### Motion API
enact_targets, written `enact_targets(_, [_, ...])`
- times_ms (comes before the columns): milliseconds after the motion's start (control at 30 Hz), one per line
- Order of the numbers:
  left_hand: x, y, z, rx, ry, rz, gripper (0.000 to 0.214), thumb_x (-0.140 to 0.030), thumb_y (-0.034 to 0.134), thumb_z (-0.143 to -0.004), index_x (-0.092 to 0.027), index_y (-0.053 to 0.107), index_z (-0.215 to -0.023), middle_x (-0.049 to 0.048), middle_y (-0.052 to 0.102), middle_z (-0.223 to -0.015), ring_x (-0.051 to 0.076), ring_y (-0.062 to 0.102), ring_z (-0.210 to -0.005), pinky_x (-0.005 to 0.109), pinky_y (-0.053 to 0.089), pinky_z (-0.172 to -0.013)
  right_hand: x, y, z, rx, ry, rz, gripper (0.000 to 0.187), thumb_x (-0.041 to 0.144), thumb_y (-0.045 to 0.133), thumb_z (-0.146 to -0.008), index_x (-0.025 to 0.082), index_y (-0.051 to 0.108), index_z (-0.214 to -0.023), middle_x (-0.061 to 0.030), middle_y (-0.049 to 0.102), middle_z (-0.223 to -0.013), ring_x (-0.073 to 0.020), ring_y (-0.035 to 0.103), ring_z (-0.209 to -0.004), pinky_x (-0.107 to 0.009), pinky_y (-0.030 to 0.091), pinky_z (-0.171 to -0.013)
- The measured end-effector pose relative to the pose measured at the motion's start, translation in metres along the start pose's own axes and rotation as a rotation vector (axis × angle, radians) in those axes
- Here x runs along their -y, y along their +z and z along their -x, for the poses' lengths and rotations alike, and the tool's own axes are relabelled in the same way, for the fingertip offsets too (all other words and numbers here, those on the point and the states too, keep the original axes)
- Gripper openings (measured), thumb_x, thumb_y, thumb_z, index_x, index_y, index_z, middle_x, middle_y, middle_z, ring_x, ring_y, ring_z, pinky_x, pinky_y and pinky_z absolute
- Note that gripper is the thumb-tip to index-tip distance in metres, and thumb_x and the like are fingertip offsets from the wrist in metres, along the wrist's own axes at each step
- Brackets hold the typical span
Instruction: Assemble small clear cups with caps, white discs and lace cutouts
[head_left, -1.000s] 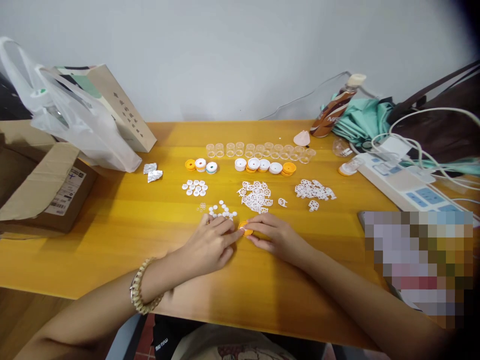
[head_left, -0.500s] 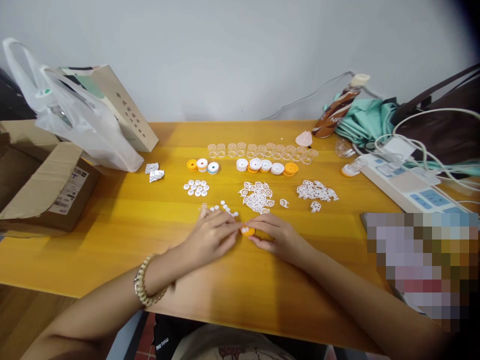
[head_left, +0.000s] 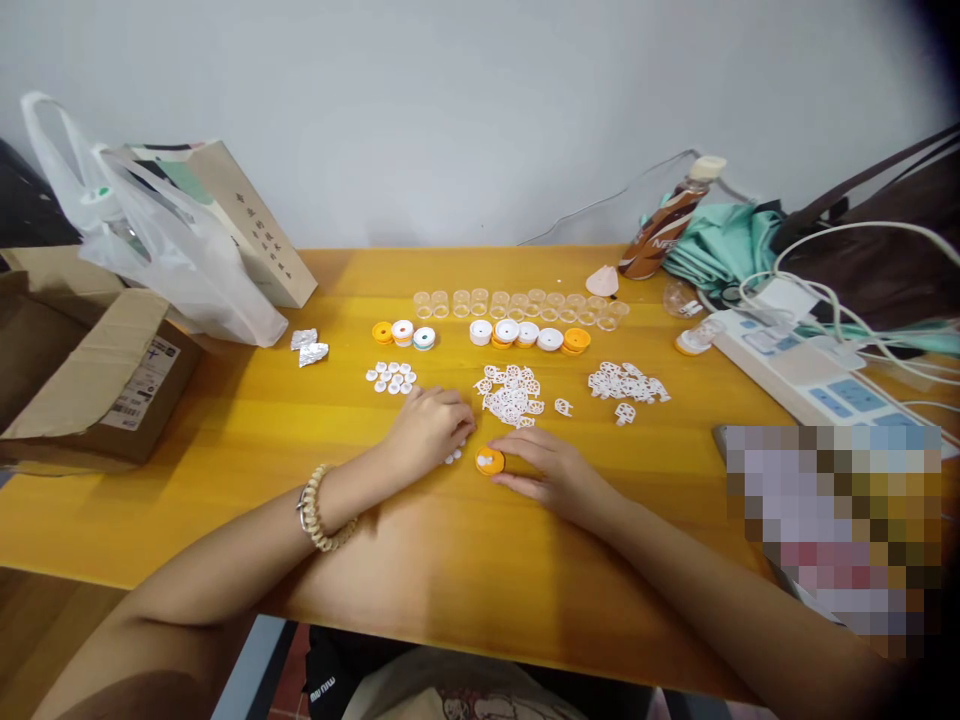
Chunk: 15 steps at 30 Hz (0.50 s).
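A small orange cap (head_left: 490, 461) with a white insert lies on the yellow table (head_left: 247, 440). My right hand (head_left: 555, 472) rests beside it, thumb and forefinger touching its right edge. My left hand (head_left: 430, 427) has its fingers curled down over a cluster of small white round pieces (head_left: 454, 456), pinching among them; what is in the fingers is hidden. Just beyond lie a pile of white lattice pieces (head_left: 512, 392), a second such pile (head_left: 628, 382) and a group of white discs (head_left: 391, 376).
A row of clear little cups (head_left: 517, 302) and orange and white caps (head_left: 525, 334) sits farther back. Foil scraps (head_left: 307, 346), a cardboard box (head_left: 82, 360) and plastic bag (head_left: 142, 240) stand left. A bottle (head_left: 667, 225), power strip (head_left: 795, 365) and cables lie right.
My left hand left the orange cap and moved back-left onto the small white round pieces. My right hand stayed at the cap, which now lies exposed on the table.
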<state>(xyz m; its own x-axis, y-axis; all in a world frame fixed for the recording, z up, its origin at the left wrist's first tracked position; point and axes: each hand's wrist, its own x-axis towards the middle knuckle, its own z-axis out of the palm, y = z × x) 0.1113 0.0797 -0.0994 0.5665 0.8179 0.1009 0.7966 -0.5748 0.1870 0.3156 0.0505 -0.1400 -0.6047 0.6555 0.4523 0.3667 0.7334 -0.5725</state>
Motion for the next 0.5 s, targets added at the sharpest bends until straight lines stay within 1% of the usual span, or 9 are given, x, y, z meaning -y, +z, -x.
enact_targets(133, [0.0, 0.001, 0.001, -0.023, 0.07, -0.103, 0.017, -0.024, 0.052, -0.083, -0.018, 0.064, -0.073, 0.0026, 0.062, -0.072, 0.018, 0.054, -0.073, 0.031, 0.031, -0.067, 0.0, 0.0, 0.001, -0.011, 0.013, -0.004, 0.036, 0.027, 0.067, -0.074, 0.022, 0.053, -0.107, -0.0082, 0.064, -0.096, -0.0198, 0.061, -0.089, -0.034, 0.052, -0.079])
enact_targets(233, [0.0, 0.003, 0.004, -0.099, 0.129, -0.106, 0.021, -0.024, 0.048, -0.084, -0.017, 0.063, -0.072, 0.0029, 0.062, -0.07, 0.017, 0.053, -0.072, 0.031, 0.031, -0.067, 0.002, -0.002, 0.001, -0.058, 0.028, -0.012, 0.037, 0.03, 0.068, -0.073, 0.022, 0.054, -0.106, -0.0076, 0.065, -0.096, -0.0193, 0.061, -0.089, -0.034, 0.052, -0.08])
enact_targets(300, [-0.002, 0.004, 0.006, -0.167, 0.143, -0.038, 0.02, -0.024, 0.048, -0.084, -0.017, 0.063, -0.072, 0.0025, 0.062, -0.07, 0.016, 0.053, -0.07, 0.031, 0.032, -0.066, 0.003, -0.003, 0.0, -0.117, 0.053, -0.022, 0.031, 0.028, 0.066, -0.074, 0.022, 0.055, -0.103, -0.0063, 0.066, -0.093, -0.018, 0.062, -0.087, -0.032, 0.052, -0.079])
enact_targets(433, [-0.014, -0.001, 0.01, -0.26, 0.182, 0.261, 0.016, -0.027, 0.05, -0.085, -0.018, 0.062, -0.079, 0.0009, 0.064, -0.074, 0.013, 0.054, -0.071, 0.028, 0.036, -0.067, 0.009, -0.004, -0.002, -0.234, 0.144, -0.077, 0.019, 0.023, 0.062, -0.077, 0.021, 0.059, -0.096, -0.004, 0.068, -0.086, -0.0152, 0.065, -0.078, -0.028, 0.054, -0.074])
enact_targets(500, [-0.021, -0.004, 0.012, -0.295, 0.201, 0.352, 0.015, -0.028, 0.05, -0.086, -0.018, 0.062, -0.083, 0.0011, 0.066, -0.078, 0.013, 0.055, -0.073, 0.028, 0.037, -0.068, 0.012, -0.005, -0.003, -0.266, 0.189, -0.113, 0.015, 0.021, 0.061, -0.078, 0.021, 0.061, -0.093, -0.0023, 0.069, -0.081, -0.014, 0.065, -0.073, -0.026, 0.054, -0.07])
